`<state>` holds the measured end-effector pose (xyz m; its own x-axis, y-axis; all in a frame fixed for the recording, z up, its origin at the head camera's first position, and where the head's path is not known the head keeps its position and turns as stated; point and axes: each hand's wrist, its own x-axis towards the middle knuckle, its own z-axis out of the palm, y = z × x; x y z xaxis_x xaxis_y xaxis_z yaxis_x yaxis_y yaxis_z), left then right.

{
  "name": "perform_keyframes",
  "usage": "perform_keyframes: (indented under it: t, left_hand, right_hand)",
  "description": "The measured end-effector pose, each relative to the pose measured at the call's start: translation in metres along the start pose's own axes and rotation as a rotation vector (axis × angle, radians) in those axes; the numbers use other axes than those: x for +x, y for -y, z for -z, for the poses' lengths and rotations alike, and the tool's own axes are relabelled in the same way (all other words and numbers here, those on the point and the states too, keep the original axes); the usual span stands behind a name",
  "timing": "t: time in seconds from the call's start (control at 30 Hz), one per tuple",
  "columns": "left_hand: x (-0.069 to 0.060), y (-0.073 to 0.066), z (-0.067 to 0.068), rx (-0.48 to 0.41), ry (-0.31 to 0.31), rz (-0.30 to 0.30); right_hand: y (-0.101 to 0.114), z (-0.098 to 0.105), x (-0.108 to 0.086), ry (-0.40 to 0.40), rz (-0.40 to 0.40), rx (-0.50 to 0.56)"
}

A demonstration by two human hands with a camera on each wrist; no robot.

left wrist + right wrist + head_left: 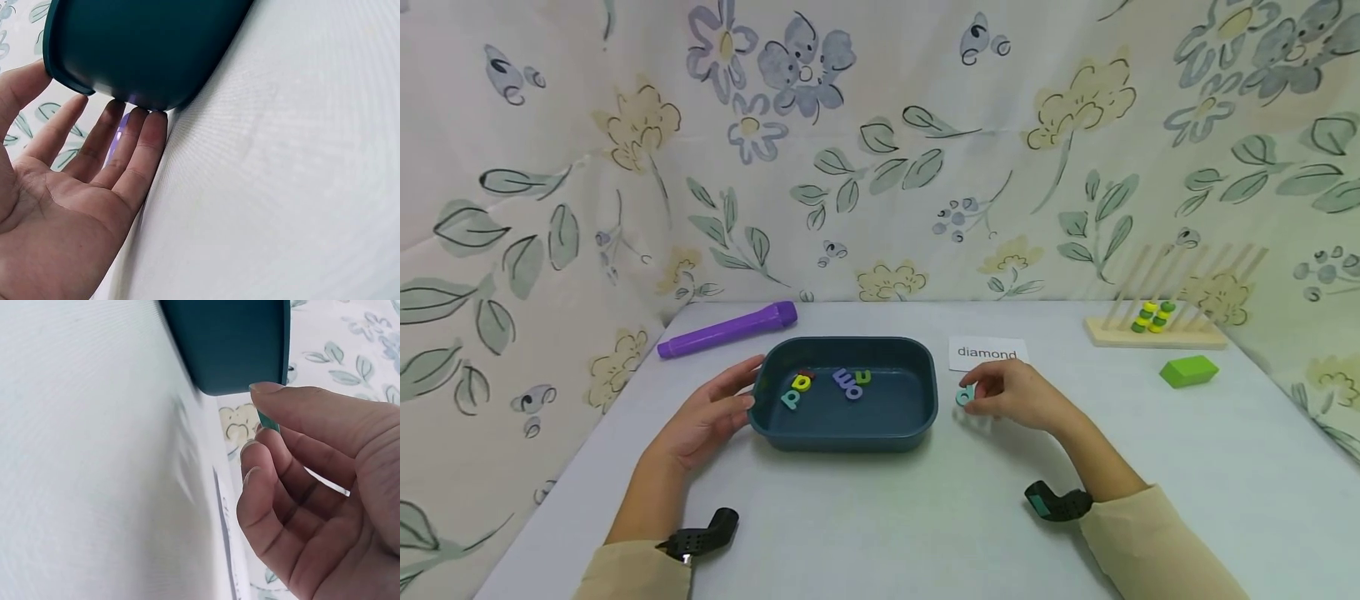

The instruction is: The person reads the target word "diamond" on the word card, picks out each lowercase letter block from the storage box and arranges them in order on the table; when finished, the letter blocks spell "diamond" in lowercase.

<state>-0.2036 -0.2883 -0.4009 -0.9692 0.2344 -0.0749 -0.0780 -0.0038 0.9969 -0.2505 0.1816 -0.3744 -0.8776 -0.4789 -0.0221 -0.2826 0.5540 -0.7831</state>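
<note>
Left hand (713,414) rests against the left end of a dark teal tray (842,443): fingers spread and nearly straight, tips touching the outer wall just below the rim, not wrapped round it. Right hand (1017,396) pinches a light teal letter (965,395) between thumb and fingertips, just off the tray's right end; remaining fingers loosely bent. Hands well apart, tray between them. Can't tell for sure which letter it is, fingers cover part of it.

Inside the tray, left half to middle: teal p (790,400) nearest the left hand, yellow letter (802,382) touching or just beside it, with a bit of red piece behind, mostly hidden. Right of those, a purple letter (842,379), a purple o (853,392) and an olive-green letter (862,377) sit in a close cluster. Right half of the tray is bare.

White card (966,361) printed "diamond" lies behind the right hand, which overlaps its lower edge in the head view. Purple microphone-shaped tube (727,330) lies at the table's (865,517) back left. Back right: wooden rod stand (1156,335), green and yellow beads low on its rods, green block (1189,372) in front. Floral cloth (880,225) hangs behind everything.
</note>
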Motion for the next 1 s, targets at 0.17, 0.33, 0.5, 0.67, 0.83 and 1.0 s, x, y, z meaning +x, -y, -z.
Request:
perform_keyframes:
  t: [0.17, 0.33, 0.5, 0.67, 0.83, 1.0]
  left_hand:
    - [0.0, 0.0, -0.001, -0.003, -0.001, -0.003]
    - [-0.001, -0.001, -0.001, -0.007, -0.002, 0.0]
    - [0.0, -0.001, -0.001, -0.017, -0.002, -0.004]
    - [0.001, 0.0, -0.001, -0.019, 0.0, -0.006]
    - [0.001, 0.0, -0.001, -0.038, 0.013, -0.011]
    - [0.0, 0.001, -0.001, -0.062, 0.027, -0.023]
  right_hand:
    - [-0.006, -0.004, 0.003, 0.009, -0.007, 0.003]
    - [-0.01, -0.008, 0.005, 0.008, -0.003, -0.048]
    - [-0.015, -0.009, 0.006, 0.023, -0.01, -0.067]
    - [-0.02, -0.008, 0.006, 0.03, -0.006, -0.043]
    - [-0.023, -0.011, 0.007, 0.033, -0.006, -0.017]
    - [-0.023, -0.015, 0.008, 0.024, -0.022, -0.022]
